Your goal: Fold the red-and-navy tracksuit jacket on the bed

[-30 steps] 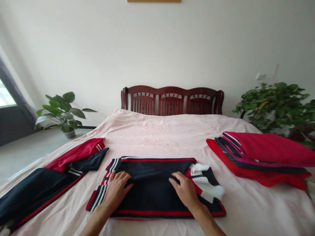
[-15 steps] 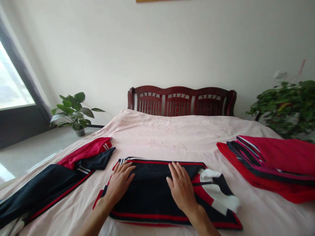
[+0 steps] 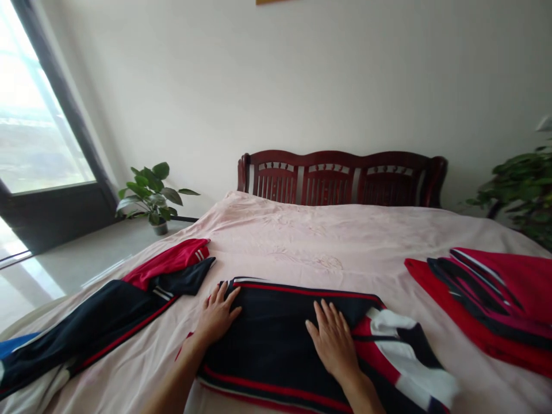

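A folded navy garment [image 3: 276, 339] with red and white edge stripes lies flat on the pink bedsheet [image 3: 280, 230] in front of me. Its right end shows red, white and navy panels, loosely bunched. My left hand [image 3: 218, 315] rests on the garment's left end, fingers spread. Over on the right part, my right hand [image 3: 332, 336] lies palm down with the fingers stretched out. Neither hand grips the cloth. Under the left wrist a bit of red cloth pokes out.
To the left lie spread navy and red clothes [image 3: 103, 307]. A stack of folded red and navy clothes [image 3: 500, 305] sits at the right. Beyond the bed stand a dark wooden headboard [image 3: 328, 178], a potted plant [image 3: 150, 195] and a leafy plant [image 3: 521, 190].
The view has swung a little to the left, so everything sits farther right. Both hands stay flat on the navy garment, with the left hand nearer its edge.
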The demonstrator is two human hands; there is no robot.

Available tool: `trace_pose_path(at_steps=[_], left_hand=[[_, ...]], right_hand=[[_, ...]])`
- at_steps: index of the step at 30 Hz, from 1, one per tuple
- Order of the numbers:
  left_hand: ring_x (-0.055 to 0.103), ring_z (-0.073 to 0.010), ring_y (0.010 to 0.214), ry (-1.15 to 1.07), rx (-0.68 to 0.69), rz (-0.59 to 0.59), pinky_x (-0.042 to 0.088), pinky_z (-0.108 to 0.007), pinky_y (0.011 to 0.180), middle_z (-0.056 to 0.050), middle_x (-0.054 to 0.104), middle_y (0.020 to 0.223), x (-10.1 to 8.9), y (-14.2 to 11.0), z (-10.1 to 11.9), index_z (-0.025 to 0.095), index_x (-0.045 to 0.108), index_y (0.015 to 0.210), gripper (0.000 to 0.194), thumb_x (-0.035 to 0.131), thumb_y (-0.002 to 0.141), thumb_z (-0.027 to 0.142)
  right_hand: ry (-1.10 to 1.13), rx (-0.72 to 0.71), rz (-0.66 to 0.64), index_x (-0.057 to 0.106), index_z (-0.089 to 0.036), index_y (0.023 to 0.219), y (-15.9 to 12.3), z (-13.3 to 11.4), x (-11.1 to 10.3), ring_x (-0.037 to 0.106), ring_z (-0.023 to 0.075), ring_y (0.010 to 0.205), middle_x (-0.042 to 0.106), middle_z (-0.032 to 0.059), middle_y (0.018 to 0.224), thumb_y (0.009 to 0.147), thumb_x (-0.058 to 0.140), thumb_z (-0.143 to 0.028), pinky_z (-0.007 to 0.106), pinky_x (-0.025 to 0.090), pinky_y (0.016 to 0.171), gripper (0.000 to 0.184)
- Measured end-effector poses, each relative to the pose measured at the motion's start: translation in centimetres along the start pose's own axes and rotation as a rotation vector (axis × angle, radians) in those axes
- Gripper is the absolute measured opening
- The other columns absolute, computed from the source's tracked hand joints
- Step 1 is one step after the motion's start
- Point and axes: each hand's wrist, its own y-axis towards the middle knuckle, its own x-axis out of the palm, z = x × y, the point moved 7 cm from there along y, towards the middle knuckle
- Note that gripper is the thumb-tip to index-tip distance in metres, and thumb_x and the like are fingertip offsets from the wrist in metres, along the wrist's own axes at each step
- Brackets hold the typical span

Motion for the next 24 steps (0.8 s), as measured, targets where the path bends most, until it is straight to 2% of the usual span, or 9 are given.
trace_pose_path(at_steps=[5, 15, 20, 24], left_hand=[[0.02, -0.0323, 0.151, -0.076, 0.013, 0.005, 0.025, -0.055, 0.117, -0.009, 0.03, 0.163, 0.3, 0.2, -0.9, 0.035, 0.045, 0.147, 0.053, 0.045, 0.095, 0.046], [0.028, -0.0294, 0.149, -0.2, 0.068, 0.083, 0.028, -0.05, 0.119, -0.004, 0.039, 0.159, 2.2, 1.6, -4.0, 0.032, 0.051, 0.143, 0.05, 0.04, 0.096, 0.045], [0.031, -0.027, 0.148, -0.237, 0.067, 0.096, 0.028, -0.046, 0.121, -0.001, 0.041, 0.157, 2.4, 1.8, -4.3, 0.032, 0.056, 0.14, 0.05, 0.038, 0.095, 0.045], [0.029, -0.0272, 0.149, -0.231, 0.054, 0.086, 0.028, -0.047, 0.12, -0.003, 0.039, 0.158, 2.4, 1.8, -4.3, 0.031, 0.056, 0.14, 0.051, 0.036, 0.095, 0.044]], right_hand=[[0.033, 0.036, -0.046, 0.047, -0.012, 0.147, 0.0, -0.2, -0.5, 0.035, 0.0335, 0.144, 0.041, 0.0152, 0.153, 0.097, 0.041, -0.052, 0.052, 0.025, 0.119, 0.064], [0.192, 0.121, -0.102, 0.045, -0.016, 0.148, -0.4, -0.3, -2.1, 0.028, 0.029, 0.148, 0.037, 0.0102, 0.157, 0.098, 0.041, -0.048, 0.047, 0.02, 0.122, 0.06], [0.234, 0.152, -0.118, 0.044, -0.017, 0.149, -0.4, -0.2, -2.3, 0.026, 0.0278, 0.148, 0.036, 0.008, 0.158, 0.098, 0.039, -0.049, 0.044, 0.016, 0.123, 0.061], [0.183, 0.208, -0.159, 0.041, -0.015, 0.151, -0.4, 0.5, -2.8, 0.022, 0.0291, 0.149, 0.034, 0.0097, 0.159, 0.099, 0.036, -0.05, 0.045, 0.015, 0.122, 0.063]])
